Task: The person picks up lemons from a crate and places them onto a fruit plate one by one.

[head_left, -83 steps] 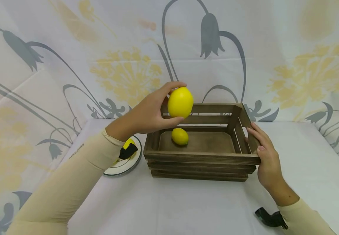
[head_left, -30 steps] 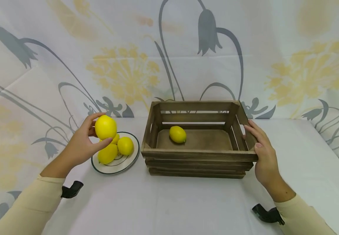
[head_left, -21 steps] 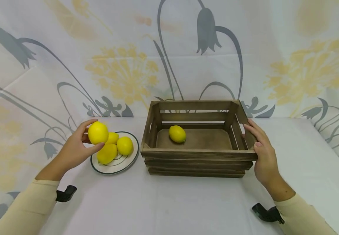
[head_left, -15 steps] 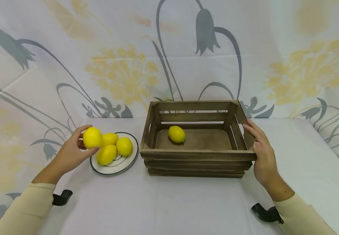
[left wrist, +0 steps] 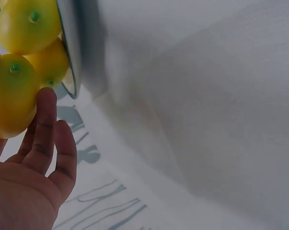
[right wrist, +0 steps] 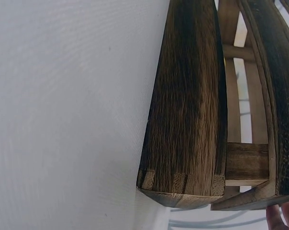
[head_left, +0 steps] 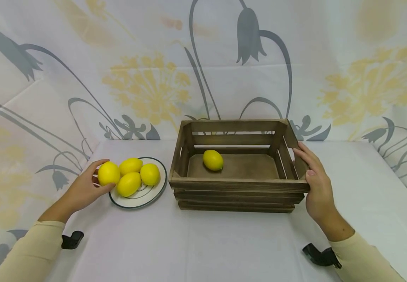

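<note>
1. Now the held lemon is low at the nine-to-ten o'clock edge of the plate, no longer up in the air above the crate as it was moments ago; whether it touches the plate is hidden
2. That shift suggests the carry toward the plate is nearly over, with letting go not yet done
3. The left hand lies at eight o'clock from this lemon, its thumb and fingers wrapped about it in a grasp
4. On the plate three more rest close together: the rear lemon at eleven o'clock, the right lemon at two, the front lemon at nine
5. The crate stands at three o'clock, just beside the plate, with a single lemon inside, toward its nine o'clock end
6. The right hand is well apart from the held lemon, far out at three o'clock, gripping the crate's right end just as before
</note>
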{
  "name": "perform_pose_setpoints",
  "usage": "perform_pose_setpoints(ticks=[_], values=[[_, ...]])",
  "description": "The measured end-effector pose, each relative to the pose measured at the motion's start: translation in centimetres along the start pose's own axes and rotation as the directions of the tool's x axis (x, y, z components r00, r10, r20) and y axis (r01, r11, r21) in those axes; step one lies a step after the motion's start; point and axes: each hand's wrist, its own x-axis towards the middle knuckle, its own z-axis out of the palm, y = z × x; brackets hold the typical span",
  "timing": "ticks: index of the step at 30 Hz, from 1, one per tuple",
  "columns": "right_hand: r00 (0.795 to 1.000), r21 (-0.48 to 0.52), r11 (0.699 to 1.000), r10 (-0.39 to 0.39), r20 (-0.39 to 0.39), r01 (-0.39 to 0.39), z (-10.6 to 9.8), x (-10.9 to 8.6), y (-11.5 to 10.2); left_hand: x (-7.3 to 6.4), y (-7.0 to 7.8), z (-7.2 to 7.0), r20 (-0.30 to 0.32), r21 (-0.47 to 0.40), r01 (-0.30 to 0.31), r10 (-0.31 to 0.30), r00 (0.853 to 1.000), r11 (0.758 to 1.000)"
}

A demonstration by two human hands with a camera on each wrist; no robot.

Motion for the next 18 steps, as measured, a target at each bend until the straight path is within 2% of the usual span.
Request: perform_pose_setpoints(ticks=[7,18], values=[[1.0,0.007,1.0,-0.009,0.002,0.009,0.0,0.1,0.1,-0.1,-0.7,0.4,0.067,-0.025,0.028,-0.026,0.997,0.999],[1.0,0.039,0.999,0.006,0.007,-0.006,0.0,0.0,0.1,0.1,-1.2,1.0,0.089,-0.036,-0.024,0.027,0.996,0.999]])
